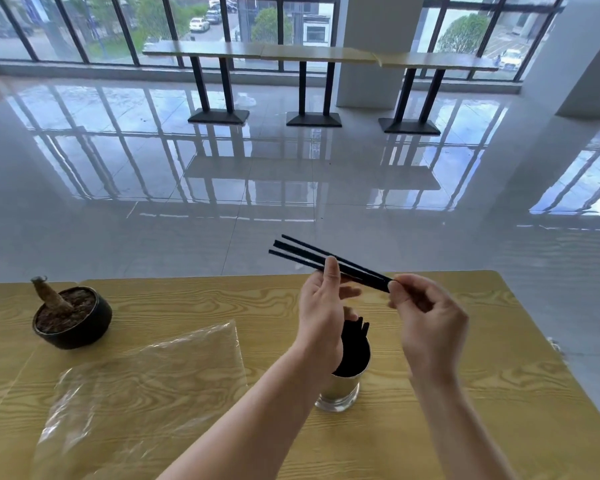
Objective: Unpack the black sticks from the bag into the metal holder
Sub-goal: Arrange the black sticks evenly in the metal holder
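Note:
Three black sticks (302,253) are held level above the table, pointing up to the left. My right hand (426,313) pinches their near ends, and my left hand (321,306) grips them at mid-length with thumb and fingers. Directly below stands the metal holder (342,389), partly hidden by my left wrist. Several black sticks (355,336) stand in it. The clear plastic bag (146,386) lies flat on the table at the left and looks empty.
A wooden table (465,427) carries everything; its far edge runs just behind my hands. A black pot (73,317) with a brown stump stands at the back left. Glossy floor, long counters and windows lie beyond.

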